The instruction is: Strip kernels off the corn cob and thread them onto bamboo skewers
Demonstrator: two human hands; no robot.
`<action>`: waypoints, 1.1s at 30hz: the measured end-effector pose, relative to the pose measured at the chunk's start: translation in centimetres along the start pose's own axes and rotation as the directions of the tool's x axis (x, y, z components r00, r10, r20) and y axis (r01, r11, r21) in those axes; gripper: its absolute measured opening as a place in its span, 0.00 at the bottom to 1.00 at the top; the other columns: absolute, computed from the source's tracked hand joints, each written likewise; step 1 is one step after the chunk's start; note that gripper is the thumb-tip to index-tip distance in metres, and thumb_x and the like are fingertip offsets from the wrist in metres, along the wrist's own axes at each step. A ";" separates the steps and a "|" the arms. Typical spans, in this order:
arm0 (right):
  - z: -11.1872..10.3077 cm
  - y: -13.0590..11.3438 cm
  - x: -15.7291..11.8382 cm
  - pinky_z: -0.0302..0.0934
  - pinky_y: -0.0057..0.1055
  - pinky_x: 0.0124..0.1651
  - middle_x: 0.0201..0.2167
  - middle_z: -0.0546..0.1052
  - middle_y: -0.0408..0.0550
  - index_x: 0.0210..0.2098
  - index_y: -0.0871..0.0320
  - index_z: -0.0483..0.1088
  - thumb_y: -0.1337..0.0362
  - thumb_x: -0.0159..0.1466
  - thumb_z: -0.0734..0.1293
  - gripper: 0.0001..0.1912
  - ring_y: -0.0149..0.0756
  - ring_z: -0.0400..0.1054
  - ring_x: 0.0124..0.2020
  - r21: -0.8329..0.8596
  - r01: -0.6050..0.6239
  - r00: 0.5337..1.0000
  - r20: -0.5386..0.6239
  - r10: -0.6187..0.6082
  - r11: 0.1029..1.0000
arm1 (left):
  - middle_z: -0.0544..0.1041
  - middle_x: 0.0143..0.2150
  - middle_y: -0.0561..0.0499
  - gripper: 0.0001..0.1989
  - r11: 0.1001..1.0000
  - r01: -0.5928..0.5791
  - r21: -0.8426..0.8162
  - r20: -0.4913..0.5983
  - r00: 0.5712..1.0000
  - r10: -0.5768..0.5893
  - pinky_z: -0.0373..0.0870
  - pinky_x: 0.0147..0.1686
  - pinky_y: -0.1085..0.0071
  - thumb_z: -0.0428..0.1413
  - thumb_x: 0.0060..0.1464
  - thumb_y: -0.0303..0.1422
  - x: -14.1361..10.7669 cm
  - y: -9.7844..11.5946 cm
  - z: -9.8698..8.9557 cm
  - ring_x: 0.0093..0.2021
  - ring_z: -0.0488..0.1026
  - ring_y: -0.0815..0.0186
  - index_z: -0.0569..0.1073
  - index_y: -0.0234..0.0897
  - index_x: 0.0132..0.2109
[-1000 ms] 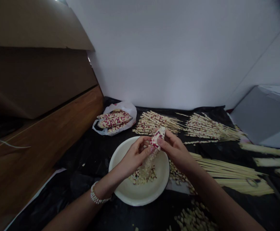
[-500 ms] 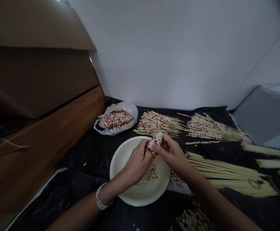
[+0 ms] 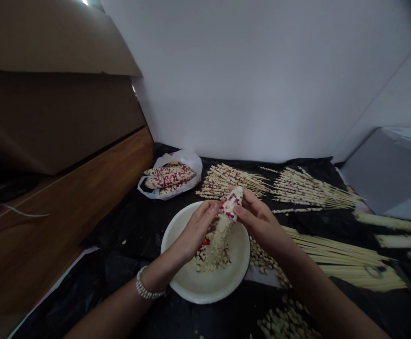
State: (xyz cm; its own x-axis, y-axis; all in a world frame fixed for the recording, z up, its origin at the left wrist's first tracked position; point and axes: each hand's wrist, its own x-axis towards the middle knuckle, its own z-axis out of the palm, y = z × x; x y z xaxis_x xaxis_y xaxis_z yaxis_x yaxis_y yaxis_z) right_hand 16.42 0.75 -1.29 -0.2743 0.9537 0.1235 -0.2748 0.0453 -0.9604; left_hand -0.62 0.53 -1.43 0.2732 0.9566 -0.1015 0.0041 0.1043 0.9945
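An ear of corn [image 3: 231, 205] with white and purple kernels at its upper end is held at an angle over a white bowl [image 3: 179, 282]. Its lower part is stripped to the bare cob. My left hand [image 3: 200, 226] is closed at the ear's left side, its fingertips partly hidden. From the right, my right hand [image 3: 260, 219] grips the ear, thumb pressed on the kernels. Loose kernels [image 3: 223, 258] lie in the bowl below, beside a small red thing [image 3: 204, 243] I cannot make out.
Behind the bowl, a plastic bag [image 3: 191, 157] holds several ears of corn. Kernel-threaded skewers [image 3: 297, 188] lie in two bundles at back right. Bare sticks [image 3: 336, 249], pale stripped cobs [image 3: 389, 222] and more loose kernels [image 3: 286, 322] rest on black sheeting. A cardboard box [image 3: 57, 117] stands left.
The ear has been turned more upright, showing its stripped lower part. My left hand has shifted slightly left, with its fingers straighter. The red thing in the bowl has come into view.
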 end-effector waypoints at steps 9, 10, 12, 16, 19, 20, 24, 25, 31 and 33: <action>0.1 0.1 0.2 0.57 0.39 0.60 0.54 0.73 0.48 0.56 0.50 0.66 0.55 0.59 0.71 0.26 0.39 0.67 0.54 -0.061 0.007 1.000 -0.001 -0.007 0.998 | 0.74 0.57 0.44 0.23 0.997 0.003 -0.079 0.068 0.998 0.002 0.62 0.58 0.57 0.57 0.57 0.41 -0.5 0.3 0.7 0.58 0.69 0.55 0.69 0.40 0.58; 0.1 0.0 0.2 0.57 0.38 0.59 0.54 0.73 0.48 0.55 0.50 0.67 0.54 0.58 0.71 0.26 0.39 0.67 0.53 -0.073 0.007 1.000 -0.008 -0.008 0.997 | 0.73 0.58 0.44 0.22 0.997 -0.013 -0.070 0.068 0.998 0.018 0.61 0.60 0.56 0.57 0.57 0.41 -0.5 0.4 0.7 0.59 0.68 0.55 0.69 0.40 0.58; 0.1 0.0 0.3 0.59 0.38 0.58 0.53 0.73 0.47 0.55 0.50 0.67 0.53 0.58 0.71 0.26 0.39 0.67 0.52 -0.078 0.003 1.000 -0.009 -0.004 0.997 | 0.74 0.59 0.45 0.22 0.998 -0.038 -0.045 0.063 0.997 0.040 0.59 0.61 0.55 0.57 0.57 0.40 -0.6 0.5 0.8 0.59 0.68 0.54 0.70 0.41 0.57; 0.1 0.1 0.3 0.60 0.39 0.56 0.52 0.74 0.48 0.56 0.50 0.66 0.52 0.58 0.70 0.27 0.40 0.67 0.52 -0.080 0.007 1.000 -0.013 -0.008 0.997 | 0.75 0.57 0.45 0.23 0.998 -0.048 -0.027 0.036 0.998 0.049 0.60 0.60 0.54 0.58 0.56 0.41 -0.6 0.5 0.7 0.60 0.67 0.52 0.71 0.40 0.57; 0.0 0.3 0.3 0.60 0.39 0.56 0.53 0.73 0.48 0.55 0.50 0.66 0.52 0.58 0.71 0.27 0.40 0.67 0.52 -0.079 0.003 1.000 -0.018 -0.004 0.997 | 0.75 0.57 0.45 0.22 0.998 -0.056 -0.008 0.027 0.998 0.056 0.62 0.59 0.55 0.58 0.56 0.41 -0.6 0.6 0.8 0.60 0.67 0.52 0.72 0.40 0.56; 0.0 0.4 0.3 0.60 0.39 0.56 0.53 0.73 0.49 0.55 0.50 0.66 0.53 0.58 0.70 0.27 0.40 0.67 0.52 -0.075 -0.001 1.000 -0.019 0.000 0.997 | 0.75 0.57 0.45 0.21 0.998 -0.055 -0.003 0.028 0.998 0.055 0.62 0.59 0.55 0.57 0.56 0.40 -0.6 0.6 0.8 0.60 0.67 0.53 0.72 0.41 0.56; 0.0 0.3 0.2 0.60 0.38 0.56 0.52 0.74 0.49 0.55 0.50 0.66 0.53 0.58 0.70 0.27 0.40 0.68 0.52 -0.056 -0.012 1.000 -0.014 0.011 0.998 | 0.74 0.58 0.45 0.21 0.999 -0.047 -0.015 0.037 0.998 0.047 0.63 0.58 0.58 0.56 0.57 0.38 -0.7 0.8 0.9 0.58 0.69 0.55 0.71 0.40 0.57; 0.0 0.3 0.2 0.61 0.38 0.55 0.51 0.74 0.48 0.55 0.50 0.66 0.54 0.58 0.70 0.26 0.40 0.68 0.51 -0.062 -0.010 1.000 -0.012 0.009 0.998 | 0.74 0.58 0.45 0.21 0.999 -0.049 -0.014 0.037 0.998 0.050 0.63 0.58 0.58 0.56 0.57 0.38 -0.7 0.8 1.0 0.58 0.69 0.55 0.70 0.40 0.57; 0.8 0.3 0.0 0.61 0.35 0.54 0.49 0.75 0.46 0.52 0.52 0.66 0.55 0.58 0.70 0.24 0.38 0.68 0.50 -0.136 0.021 0.999 -0.036 -0.026 0.990 | 0.73 0.58 0.44 0.19 0.987 -0.101 0.126 -0.001 0.995 0.102 0.61 0.59 0.59 0.49 0.58 0.32 -0.8 0.6 1.1 0.58 0.68 0.57 0.69 0.37 0.56; 1.1 0.5 0.0 0.61 0.36 0.53 0.48 0.75 0.47 0.52 0.52 0.66 0.55 0.58 0.70 0.24 0.39 0.68 0.49 -0.151 0.010 0.999 -0.041 -0.016 0.989 | 0.73 0.57 0.44 0.19 0.972 -0.132 0.194 -0.006 0.991 0.136 0.59 0.60 0.60 0.48 0.58 0.30 -0.8 0.2 1.0 0.57 0.68 0.58 0.69 0.37 0.55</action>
State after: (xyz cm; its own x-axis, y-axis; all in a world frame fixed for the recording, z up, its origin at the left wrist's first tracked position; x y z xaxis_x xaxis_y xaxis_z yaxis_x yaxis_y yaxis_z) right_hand 15.26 0.40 -1.46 -0.2322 0.9642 0.1284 -0.1355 0.0986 -0.9859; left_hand 0.10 -0.46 -1.12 0.2658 0.9634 0.0342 0.1548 -0.0776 0.9849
